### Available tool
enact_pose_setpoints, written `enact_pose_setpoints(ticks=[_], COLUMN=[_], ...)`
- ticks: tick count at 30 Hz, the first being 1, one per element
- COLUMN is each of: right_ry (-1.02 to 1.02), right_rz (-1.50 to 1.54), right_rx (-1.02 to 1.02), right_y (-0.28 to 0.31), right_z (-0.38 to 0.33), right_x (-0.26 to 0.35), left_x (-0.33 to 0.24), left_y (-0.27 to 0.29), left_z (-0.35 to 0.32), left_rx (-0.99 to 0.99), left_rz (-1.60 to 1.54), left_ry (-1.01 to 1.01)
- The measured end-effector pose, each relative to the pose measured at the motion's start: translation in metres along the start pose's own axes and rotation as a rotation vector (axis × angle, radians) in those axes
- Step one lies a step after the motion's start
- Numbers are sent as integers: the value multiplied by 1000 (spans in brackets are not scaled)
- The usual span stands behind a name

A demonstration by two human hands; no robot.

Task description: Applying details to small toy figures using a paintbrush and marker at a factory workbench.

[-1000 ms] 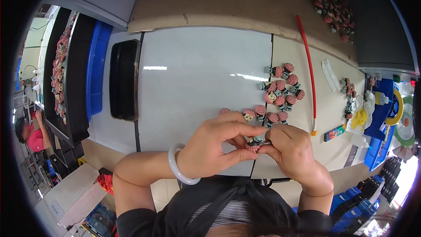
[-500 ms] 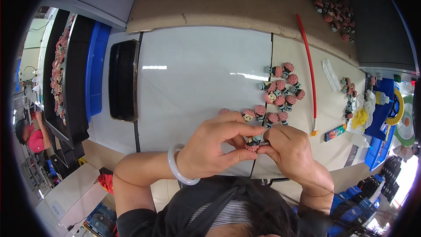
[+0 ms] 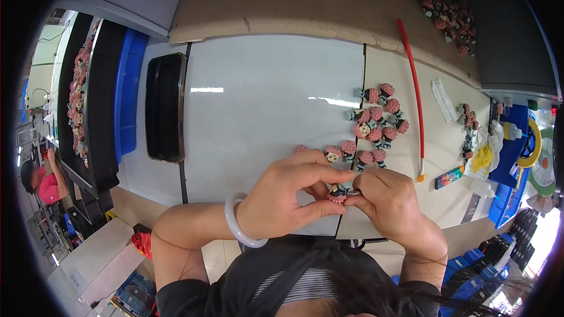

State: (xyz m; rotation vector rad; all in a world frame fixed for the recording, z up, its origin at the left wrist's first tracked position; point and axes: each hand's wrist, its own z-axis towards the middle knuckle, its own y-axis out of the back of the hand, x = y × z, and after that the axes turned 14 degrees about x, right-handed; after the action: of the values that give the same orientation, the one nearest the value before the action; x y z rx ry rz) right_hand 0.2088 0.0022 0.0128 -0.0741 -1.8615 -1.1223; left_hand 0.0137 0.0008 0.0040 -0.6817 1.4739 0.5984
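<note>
Black tray (image 3: pixel 164 108), red stick (image 3: pixel 411 88), blue bin (image 3: pixel 130 91).

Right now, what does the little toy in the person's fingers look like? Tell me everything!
The little figurine is mostly hidden, pinched between the fingertips of the left hand and the right hand, just above the near edge of the white table. A pink bumpy part like frizzy hair shows at the bottom, with dark and pale bits above. It looks like moulded plastic, like the figurines lying beyond it.
</note>
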Motion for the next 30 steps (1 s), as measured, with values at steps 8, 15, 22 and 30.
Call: enact_pose_setpoints(ticks=[8,15,22,30], right_ry=[14,52,41,34], right_rz=[-59,-118,-100,-93], right_rx=[-33,-40,-24,-20], right_y=[2,-2,-1,-3], right_z=[1,2,2,2], right_x=[-1,-4,-2,-3], left_x=[0,0,0,0], left_y=[-1,-1,-1,-1], left_z=[-4,-4,-4,-3], left_rx=[-39,-35,-41,-33], left_rz=[77,97,75,41], left_ry=[-18,-3,6,7])
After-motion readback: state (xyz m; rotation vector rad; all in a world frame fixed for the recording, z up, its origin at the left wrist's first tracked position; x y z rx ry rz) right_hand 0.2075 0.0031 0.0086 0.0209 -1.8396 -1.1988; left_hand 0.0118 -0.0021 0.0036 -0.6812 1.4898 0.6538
